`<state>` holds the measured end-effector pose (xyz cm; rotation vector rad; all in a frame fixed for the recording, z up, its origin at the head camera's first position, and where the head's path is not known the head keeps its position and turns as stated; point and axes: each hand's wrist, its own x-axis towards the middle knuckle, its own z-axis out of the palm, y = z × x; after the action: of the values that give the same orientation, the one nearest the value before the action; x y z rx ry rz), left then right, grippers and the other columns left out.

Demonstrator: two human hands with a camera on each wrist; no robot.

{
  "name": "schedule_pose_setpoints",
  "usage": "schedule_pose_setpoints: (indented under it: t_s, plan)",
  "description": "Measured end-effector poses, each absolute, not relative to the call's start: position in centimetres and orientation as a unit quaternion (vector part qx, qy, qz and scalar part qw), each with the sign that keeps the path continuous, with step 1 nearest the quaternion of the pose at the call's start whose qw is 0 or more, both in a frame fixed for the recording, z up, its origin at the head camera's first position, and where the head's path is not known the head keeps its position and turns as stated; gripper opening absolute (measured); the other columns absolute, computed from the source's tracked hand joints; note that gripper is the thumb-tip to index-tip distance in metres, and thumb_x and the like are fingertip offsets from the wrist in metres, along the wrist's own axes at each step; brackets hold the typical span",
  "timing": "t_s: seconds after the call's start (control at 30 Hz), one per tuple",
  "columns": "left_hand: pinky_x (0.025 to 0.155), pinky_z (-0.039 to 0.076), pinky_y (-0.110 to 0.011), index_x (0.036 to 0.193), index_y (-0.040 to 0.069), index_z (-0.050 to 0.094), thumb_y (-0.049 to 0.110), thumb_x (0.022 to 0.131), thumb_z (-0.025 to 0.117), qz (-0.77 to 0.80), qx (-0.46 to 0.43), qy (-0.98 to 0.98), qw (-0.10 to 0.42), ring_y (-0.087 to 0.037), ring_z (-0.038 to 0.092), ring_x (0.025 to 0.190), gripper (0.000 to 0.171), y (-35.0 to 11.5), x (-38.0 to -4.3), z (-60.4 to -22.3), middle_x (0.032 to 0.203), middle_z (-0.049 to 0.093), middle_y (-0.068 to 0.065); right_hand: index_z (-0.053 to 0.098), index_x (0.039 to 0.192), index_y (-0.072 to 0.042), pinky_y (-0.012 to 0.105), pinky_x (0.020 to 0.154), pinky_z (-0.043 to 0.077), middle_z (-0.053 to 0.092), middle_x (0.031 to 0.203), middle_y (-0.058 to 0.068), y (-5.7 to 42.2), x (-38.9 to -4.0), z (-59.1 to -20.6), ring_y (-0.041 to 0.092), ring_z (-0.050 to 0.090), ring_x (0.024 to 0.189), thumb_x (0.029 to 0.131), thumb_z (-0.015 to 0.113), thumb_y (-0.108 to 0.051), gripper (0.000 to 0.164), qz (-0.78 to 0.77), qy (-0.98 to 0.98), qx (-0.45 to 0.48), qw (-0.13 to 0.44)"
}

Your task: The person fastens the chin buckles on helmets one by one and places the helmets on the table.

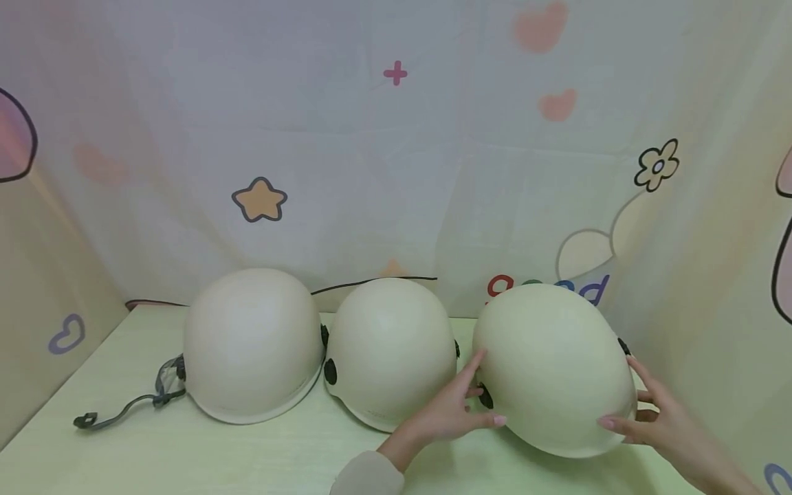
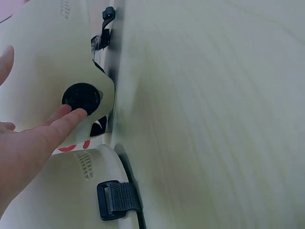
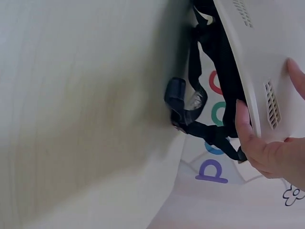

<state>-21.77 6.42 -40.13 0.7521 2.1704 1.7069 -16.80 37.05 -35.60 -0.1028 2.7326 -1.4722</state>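
A cream helmet stands at the right end of a row of three, its dome facing me and tilted. My left hand is at its left side; in the left wrist view, nearly straight fingers touch the round black side piece. On the other side, my right hand grips the rim. The right wrist view has one finger of that hand inside the rim, by a slotted vent. Dark chin straps hang from the helmet, whose edge is partly lifted off the table.
The middle helmet stands just left of my left hand. Farther left is another cream helmet, with a strap and buckle lying on the pale table. A printed curtain hangs behind and at both sides.
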Motion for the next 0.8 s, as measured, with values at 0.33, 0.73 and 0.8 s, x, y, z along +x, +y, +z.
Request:
schedule_pose_setpoints:
  t_s: [0.33,0.73,0.8]
  plan:
    - [0.102,0.029,-0.047,0.147,0.031,0.011,0.034,0.079,0.071,0.584,0.224,0.771,0.123,-0.022,0.026,0.132,0.091,6.6,-22.1,-40.3,0.150,0.016,0.005,-0.007,0.147,-0.024,0.036,0.072,0.053,0.017,0.133,0.035,35.5,-18.1,-37.8,0.025,0.058,0.092,0.081,0.069,-0.010,0.102,-0.558,0.830,0.010,0.026]
    - [0.101,0.028,-0.049,0.147,0.031,0.011,0.036,0.080,0.069,0.604,0.203,0.756,0.149,-0.027,0.026,0.132,0.088,7.0,-22.2,-41.0,0.150,0.014,0.000,-0.007,0.146,-0.024,0.041,0.076,0.051,0.008,0.133,0.036,35.4,-19.1,-39.8,0.027,0.059,0.090,0.081,0.068,-0.006,0.102,-0.625,0.779,0.038,0.040]
    - [0.098,0.033,-0.049,0.147,0.032,0.010,0.035,0.081,0.069,0.615,0.202,0.746,0.158,-0.029,0.032,0.129,0.088,7.0,-22.2,-41.1,0.151,0.013,-0.001,-0.008,0.146,-0.024,0.042,0.077,0.051,0.008,0.133,0.036,35.5,-19.3,-40.0,0.027,0.059,0.090,0.081,0.068,-0.006,0.102,-0.632,0.773,0.038,0.042]
